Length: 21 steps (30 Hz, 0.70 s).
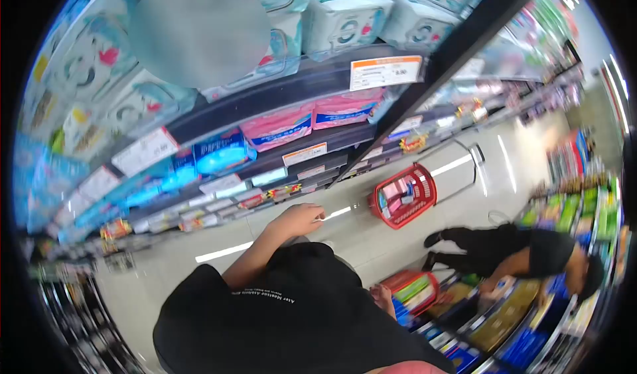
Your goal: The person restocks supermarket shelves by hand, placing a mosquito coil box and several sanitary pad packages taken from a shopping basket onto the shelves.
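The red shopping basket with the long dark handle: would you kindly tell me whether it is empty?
No, pink packages lie inside the red shopping basket.

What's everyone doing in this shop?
A person wearing a black T-shirt stands beside dark shelves of white-and-teal plastic packs. The left hand is in front of the body, with nothing plainly in it; whether the right hand holds anything, I can't tell. A red plastic basket with pink packs inside is on the pale shiny floor. Another person in dark clothes bends over the displayed goods.
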Motion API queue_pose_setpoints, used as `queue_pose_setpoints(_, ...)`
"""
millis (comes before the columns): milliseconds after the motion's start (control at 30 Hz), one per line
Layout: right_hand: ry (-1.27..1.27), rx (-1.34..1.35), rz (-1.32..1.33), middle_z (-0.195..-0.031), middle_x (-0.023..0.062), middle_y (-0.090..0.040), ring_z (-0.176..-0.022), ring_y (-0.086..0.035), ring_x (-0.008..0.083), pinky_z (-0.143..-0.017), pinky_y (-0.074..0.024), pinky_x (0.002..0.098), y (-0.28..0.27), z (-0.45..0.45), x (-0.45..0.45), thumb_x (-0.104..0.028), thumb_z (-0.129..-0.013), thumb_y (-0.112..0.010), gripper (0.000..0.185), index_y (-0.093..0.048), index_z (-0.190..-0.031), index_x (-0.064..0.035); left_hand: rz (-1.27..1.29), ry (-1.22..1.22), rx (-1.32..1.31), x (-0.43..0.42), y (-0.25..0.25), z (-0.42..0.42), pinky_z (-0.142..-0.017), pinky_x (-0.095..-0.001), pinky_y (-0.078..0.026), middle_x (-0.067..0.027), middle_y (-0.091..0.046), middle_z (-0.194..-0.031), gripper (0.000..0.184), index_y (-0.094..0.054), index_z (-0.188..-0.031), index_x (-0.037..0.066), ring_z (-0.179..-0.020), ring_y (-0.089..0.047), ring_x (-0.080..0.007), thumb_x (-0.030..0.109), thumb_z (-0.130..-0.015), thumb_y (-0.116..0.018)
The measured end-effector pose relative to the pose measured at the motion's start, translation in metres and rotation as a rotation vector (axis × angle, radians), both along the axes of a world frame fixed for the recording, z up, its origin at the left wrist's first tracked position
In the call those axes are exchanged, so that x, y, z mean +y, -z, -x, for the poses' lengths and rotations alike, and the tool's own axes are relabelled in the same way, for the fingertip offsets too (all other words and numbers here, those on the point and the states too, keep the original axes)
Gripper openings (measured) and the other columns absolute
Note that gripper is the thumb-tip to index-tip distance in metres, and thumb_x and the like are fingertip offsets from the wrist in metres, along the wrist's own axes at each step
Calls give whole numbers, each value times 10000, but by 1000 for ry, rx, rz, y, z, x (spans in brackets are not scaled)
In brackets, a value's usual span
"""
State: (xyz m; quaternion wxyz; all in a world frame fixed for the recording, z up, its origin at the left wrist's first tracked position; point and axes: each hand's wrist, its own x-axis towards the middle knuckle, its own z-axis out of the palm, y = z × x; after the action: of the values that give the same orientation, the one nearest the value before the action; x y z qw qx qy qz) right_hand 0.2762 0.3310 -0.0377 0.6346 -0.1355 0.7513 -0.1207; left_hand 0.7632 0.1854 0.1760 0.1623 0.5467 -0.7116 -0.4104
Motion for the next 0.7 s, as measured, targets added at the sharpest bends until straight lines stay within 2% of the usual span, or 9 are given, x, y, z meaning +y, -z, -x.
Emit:
queue_pose_setpoints(100,48,29,100,-951,85,-669,-855,-643,212,-733,-542,408,12,58,-90,-249,-915,-583,260,-553,-1122,-95,-61,-73,33,-15,-13,35,-830,-422,-501,-141,-659,-1001,216,-627,-1015,46,-965,-634,-336,221,-895,-585)
queue_pose_setpoints(233,34,32,220,-993,91,-674,-869,-651,215,-740,-553,407,-8,61,-191,-252,-928,-559,284,-569,-1165,-95,-92,-89,53,-51,-20,63,-817,-437,-504,-142,-668,-997,196,-635,-989,59,-948,-641,-336,213,-879,-583)
queue_pose_setpoints(267,-11,21,202,-1047,105,-673,-942,-648,228,-777,-545,415,-14,53,-212,-270,-931,-563,320,-552,-1192,-85,-101,-87,43,-62,-11,68,-809,-450,-505,-143,-670,-1002,187,-638,-985,71,-946,-641,-344,214,-876,-582)
queue_pose_setpoints(333,-150,-15,193,-1069,111,-673,-963,-649,237,-796,-539,419,-24,33,-243,-278,-934,-565,337,-546,-1207,-82,-64,-86,6,-84,13,77,-794,-469,-508,-146,-669,-987,180,-642,-975,88,-931,-641,-356,223,-870,-584)
queue_pose_setpoints(433,-368,-59,122,-1099,121,-675,-983,-651,260,-816,-527,404,-31,2,-270,-279,-937,-564,388,-533,-1256,-60,-19,-35,1,-120,15,84,-799,-468,-507,-144,-664,-973,186,-646,-967,92,-924,-640,-356,232,-863,-584)
queue_pose_setpoints(500,-458,-109,203,-1047,129,-698,-944,-663,243,-811,-526,364,0,7,-282,-256,-925,-583,362,-598,-1195,-14,-19,-39,-3,-145,1,89,-815,-454,-503,-139,-657,-974,188,-647,-958,85,-942,-636,-345,239,-867,-590)
queue_pose_setpoints(600,-796,167,389,-983,136,-716,-902,-669,212,-805,-522,324,0,6,-306,-235,-914,-601,319,-664,-1088,25,-69,-121,2,-167,-7,96,-828,-441,-497,-145,-652,-981,190,-643,-959,75,-962,-628,-342,237,-862,-617)
queue_pose_setpoints(700,-679,-5,304,-947,129,-720,-878,-665,187,-794,-517,306,-7,25,-339,-231,-916,-611,305,-690,-1029,41,-61,-154,-44,-180,-7,112,-822,-442,-497,-148,-651,-979,183,-641,-953,75,-956,-628,-346,227,-852,-638)
